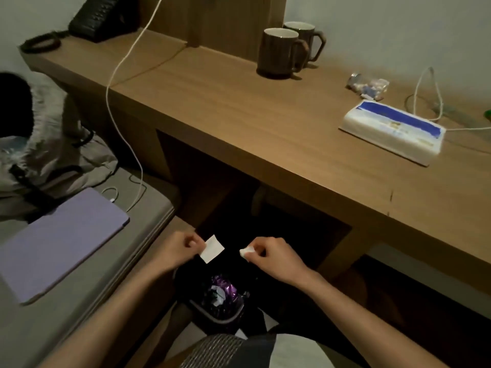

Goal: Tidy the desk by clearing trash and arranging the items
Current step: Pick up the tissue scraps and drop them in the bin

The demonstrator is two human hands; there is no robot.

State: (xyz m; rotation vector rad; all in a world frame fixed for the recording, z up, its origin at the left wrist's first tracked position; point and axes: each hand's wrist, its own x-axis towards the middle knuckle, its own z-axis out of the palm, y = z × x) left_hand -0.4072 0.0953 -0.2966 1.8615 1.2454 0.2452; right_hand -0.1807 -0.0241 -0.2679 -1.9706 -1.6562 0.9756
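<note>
The space under the wooden surface (239, 115) is lying in deep shadow, so only the near rim of the waste bin (212, 316) and a purple wrapper (221, 288) inside it are showing. The small pile of scraps (369, 85) on the surface, far beyond the bin and to its right, is too blurred to identify. A green object (487, 112) further right of the bin is being cut off by the frame edge, and a dark telephone (98, 17) far beyond the bin to its left is partly out of frame.

Both forearms are reaching forward over the bin. The left hand (183, 247), above the bin's left side, is pinching a white paper slip (211, 248) between curled fingers and thumb. The right hand (273, 257), above the bin's right side, is pinching a small white wad (245, 253) at its fingertips. Both pieces of trash are hanging above the bin, apart from each other.

Beyond the bin, two brown mugs (279, 53) are standing side by side against the wall. A tissue pack (393, 131) is lying on the surface to the bin's far right, with a looped white cable (427, 96) behind it. Another white cable (125, 128) is trailing down to a bed left of the bin, where a flat lilac case (58, 243) is resting.
</note>
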